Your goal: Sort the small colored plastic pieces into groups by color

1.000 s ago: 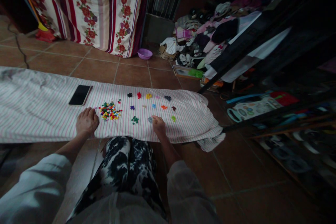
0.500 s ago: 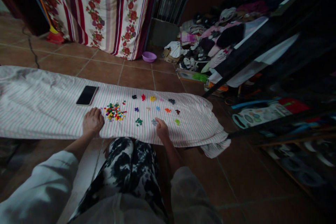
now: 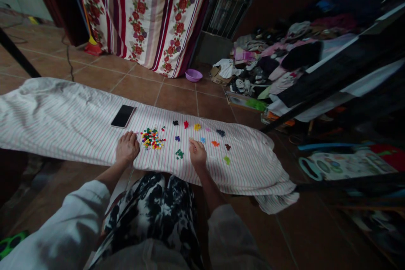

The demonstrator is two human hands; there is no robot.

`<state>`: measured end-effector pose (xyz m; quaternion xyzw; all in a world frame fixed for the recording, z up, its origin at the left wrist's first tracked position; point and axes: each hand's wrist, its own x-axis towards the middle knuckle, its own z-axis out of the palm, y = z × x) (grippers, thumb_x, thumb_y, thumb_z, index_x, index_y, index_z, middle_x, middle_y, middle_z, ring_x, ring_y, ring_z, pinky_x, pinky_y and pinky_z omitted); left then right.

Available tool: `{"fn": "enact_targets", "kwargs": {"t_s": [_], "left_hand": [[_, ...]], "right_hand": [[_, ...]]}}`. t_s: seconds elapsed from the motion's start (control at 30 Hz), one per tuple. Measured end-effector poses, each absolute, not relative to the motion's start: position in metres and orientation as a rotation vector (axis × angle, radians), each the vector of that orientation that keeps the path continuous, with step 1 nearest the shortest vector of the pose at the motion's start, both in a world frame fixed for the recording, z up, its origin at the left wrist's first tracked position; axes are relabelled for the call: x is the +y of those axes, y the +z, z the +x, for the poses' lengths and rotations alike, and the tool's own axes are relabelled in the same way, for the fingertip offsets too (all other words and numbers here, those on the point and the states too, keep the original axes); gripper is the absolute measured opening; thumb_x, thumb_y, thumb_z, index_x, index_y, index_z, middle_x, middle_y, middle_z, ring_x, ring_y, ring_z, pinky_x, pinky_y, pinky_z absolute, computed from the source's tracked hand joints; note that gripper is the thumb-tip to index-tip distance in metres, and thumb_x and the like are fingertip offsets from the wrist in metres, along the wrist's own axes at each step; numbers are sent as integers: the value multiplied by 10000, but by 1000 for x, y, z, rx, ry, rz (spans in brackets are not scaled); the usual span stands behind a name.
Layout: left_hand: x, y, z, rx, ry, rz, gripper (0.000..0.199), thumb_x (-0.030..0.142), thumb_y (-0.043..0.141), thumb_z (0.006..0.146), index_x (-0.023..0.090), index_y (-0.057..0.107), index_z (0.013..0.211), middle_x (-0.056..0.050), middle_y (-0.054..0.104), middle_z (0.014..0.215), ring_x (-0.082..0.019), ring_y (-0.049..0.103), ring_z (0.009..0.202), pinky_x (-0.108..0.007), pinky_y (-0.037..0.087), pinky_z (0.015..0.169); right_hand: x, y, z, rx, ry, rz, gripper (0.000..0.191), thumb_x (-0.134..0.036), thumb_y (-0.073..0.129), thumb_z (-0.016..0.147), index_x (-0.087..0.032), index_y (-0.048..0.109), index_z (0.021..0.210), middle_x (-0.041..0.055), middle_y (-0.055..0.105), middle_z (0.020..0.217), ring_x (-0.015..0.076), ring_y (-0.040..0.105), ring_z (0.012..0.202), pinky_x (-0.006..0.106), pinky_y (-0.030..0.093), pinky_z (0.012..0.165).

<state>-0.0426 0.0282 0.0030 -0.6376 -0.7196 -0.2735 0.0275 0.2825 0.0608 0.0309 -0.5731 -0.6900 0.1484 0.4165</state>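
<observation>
r hand (image 3: 198, 153) is reaching farther fwd than a sec ago, now covering the grey bits' spot; its fingertips are bunching at the beige bits (image 3: 190, 138), can't tell if gripping any. l hand (image 3: 127, 147) is still lying open, palm dn, on striped cloth (image 3: 79, 114) beside mixed bits (image 3: 152, 139); phone (image 3: 123, 116) is sitting beyond.

In over the near edge of the striped cloth (image 3: 72, 114) comes the right hand (image 3: 198, 154), fingertips partly covering the tan pieces (image 3: 191, 139), and whether they pinch one is too small to tell! Left of that, the mixed pile (image 3: 152, 139): single shapes lost at this size. The left hand (image 3: 127, 147) hides its own palm. The cloth's left end runs out of frame, the curtain (image 3: 155, 17) is cropped above, and a green object (image 3: 12, 244) is sliced off, bottom left.
</observation>
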Motion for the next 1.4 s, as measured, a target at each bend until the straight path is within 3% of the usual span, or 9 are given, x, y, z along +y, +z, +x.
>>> {"fn": "enact_targets", "kwargs": {"t_s": [0.17, 0.43, 0.73, 0.9, 1.4], "left_hand": [[28, 4, -42, -2223, -815, -1971, 430, 260, 385, 914, 83, 605, 1239, -223, 584, 1368, -339, 480, 1342, -512, 347, 1118], [29, 5, -40, -2235, -833, -1950, 417, 247, 408, 903, 114, 610, 1243, -201, 597, 1361, -330, 483, 1342, -506, 341, 1122], [29, 5, -39, -2276, -817, -1958, 430, 251, 389, 918, 76, 610, 1242, -225, 576, 1385, -342, 465, 1363, -510, 328, 1136], [31, 1, -40, -2229, -820, -1938, 417, 249, 404, 912, 113, 613, 1246, -194, 605, 1359, -332, 487, 1345, -502, 342, 1122], [30, 5, -38, -2260, -733, -1943, 445, 238, 371, 935, 50, 627, 1247, -217, 586, 1388, -337, 490, 1348, -481, 345, 1133]], "right_hand": [[91, 41, 237, -1886, 494, -1478, 279, -197, 493, 893, -228, 755, 985, 73, 698, 987, 206, 635, 947, 340, 482, 937], [122, 35, 193, -2030, 551, -1525, 272, -159, 528, 887, -256, 757, 999, 34, 691, 965, 182, 608, 950, 290, 454, 907], [143, 33, 162, -2126, 537, -1659, 223, -193, 562, 906, -231, 736, 1039, 63, 697, 1003, 191, 613, 973, 271, 438, 867], [148, 35, 148, -2189, 507, -1776, 205, -247, 601, 906, -216, 718, 1071, 96, 677, 1052, 212, 616, 990, 297, 438, 869], [146, 30, 145, -2112, 544, -1823, 296, -96, 512, 916, -207, 688, 1126, 71, 655, 1121, 150, 624, 997, 232, 433, 875]]}}
